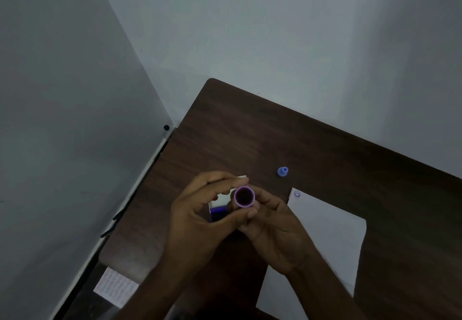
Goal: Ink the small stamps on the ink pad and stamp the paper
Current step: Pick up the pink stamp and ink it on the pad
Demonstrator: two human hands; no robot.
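A small purple stamp (244,196) is held up over the table with its round dark face turned toward me. My left hand (200,217) pinches it from the left with thumb and fingers. My right hand (275,229) grips it from the right and below. Under my hands lies the ink pad (217,212), a white case with a blue pad, mostly hidden. A white paper (325,239) lies to the right, with one smiley print (297,194) at its top left corner. A small blue stamp (282,171) stands alone on the table behind the paper.
The dark wooden table (250,134) stands in a corner between two pale walls. Its left edge runs close to the left wall. A white patterned sheet (116,288) lies below the table's near left corner.
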